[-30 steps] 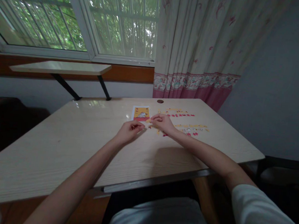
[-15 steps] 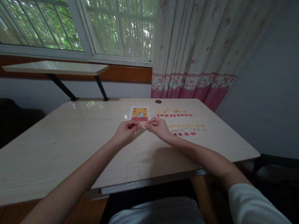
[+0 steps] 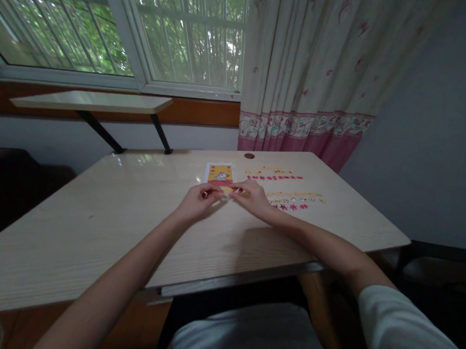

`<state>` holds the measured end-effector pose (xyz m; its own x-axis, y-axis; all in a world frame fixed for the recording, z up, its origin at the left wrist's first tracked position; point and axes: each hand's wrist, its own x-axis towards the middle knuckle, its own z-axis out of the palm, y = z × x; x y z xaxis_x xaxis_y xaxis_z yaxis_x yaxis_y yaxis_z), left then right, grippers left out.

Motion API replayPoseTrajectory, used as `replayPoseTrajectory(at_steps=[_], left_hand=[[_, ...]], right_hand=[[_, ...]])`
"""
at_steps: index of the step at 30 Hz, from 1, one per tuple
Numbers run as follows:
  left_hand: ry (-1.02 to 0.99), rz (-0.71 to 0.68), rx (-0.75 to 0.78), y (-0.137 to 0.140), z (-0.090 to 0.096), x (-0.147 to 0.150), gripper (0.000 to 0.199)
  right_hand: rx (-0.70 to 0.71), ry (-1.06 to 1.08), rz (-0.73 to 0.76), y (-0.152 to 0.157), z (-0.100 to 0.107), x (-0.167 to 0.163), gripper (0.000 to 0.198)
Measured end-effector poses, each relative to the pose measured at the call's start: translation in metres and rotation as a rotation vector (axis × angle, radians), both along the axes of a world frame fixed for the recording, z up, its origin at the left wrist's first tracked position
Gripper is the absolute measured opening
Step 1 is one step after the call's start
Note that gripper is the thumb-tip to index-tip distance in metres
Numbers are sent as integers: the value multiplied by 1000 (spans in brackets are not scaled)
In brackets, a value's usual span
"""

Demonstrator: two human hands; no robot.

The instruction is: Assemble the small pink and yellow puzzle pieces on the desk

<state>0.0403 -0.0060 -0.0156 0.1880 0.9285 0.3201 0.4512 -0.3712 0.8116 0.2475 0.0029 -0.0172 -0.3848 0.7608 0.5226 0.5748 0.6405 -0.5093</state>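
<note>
My left hand [image 3: 202, 200] and my right hand [image 3: 252, 198] meet over the middle of the table, fingertips pinched almost together. Between them is a small yellow jigsaw puzzle piece [image 3: 227, 190], partly hidden by the fingers; whether it is one piece or two joined I cannot tell. Just beyond the hands lies a picture card [image 3: 220, 172] with a white border, showing a white animal on yellow and red. To the right, small jigsaw pieces lie in rows: red ones [image 3: 276, 178] with yellow ones behind, and a nearer group of yellow, white and red pieces [image 3: 293, 207].
The pale wooden table [image 3: 125, 231] reaches to the wall, with a round cable hole [image 3: 249, 156] near its back edge. At the back left stands a raised shelf [image 3: 94, 101] on dark legs. A flowered curtain [image 3: 296, 67] hangs behind, beside a barred window [image 3: 187, 33].
The view has shifted slightly. Both hands stay together at the same place, with the fingers moved a little around the yellow piece. The rows look unchanged.
</note>
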Motion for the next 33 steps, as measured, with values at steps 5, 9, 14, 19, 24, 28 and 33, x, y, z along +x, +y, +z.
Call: replayPoseTrajectory(at_steps=[5, 9, 14, 19, 24, 28, 33], left_hand=[[425, 58, 186, 14, 4, -41, 26], [531, 53, 164, 26, -2, -66, 29], [520, -10, 120, 31, -11, -66, 34], [503, -42, 110, 28, -13, -61, 33], [495, -36, 111, 27, -13, -59, 32], [518, -33, 114, 28, -13, -57, 33], [524, -50, 114, 30, -14, -57, 35]], right_hand=[[69, 26, -32, 3, -1, 6, 25], [48, -29, -46, 4, 2, 6, 27], [-59, -178, 10, 10, 5, -9, 23], [-153, -258, 35, 24, -4, -36, 23], [-147, -335, 35, 33, -9, -51, 24], [-169, -348, 27, 33, -8, -52, 24], [-201, -329, 27, 33, -7, -52, 28]])
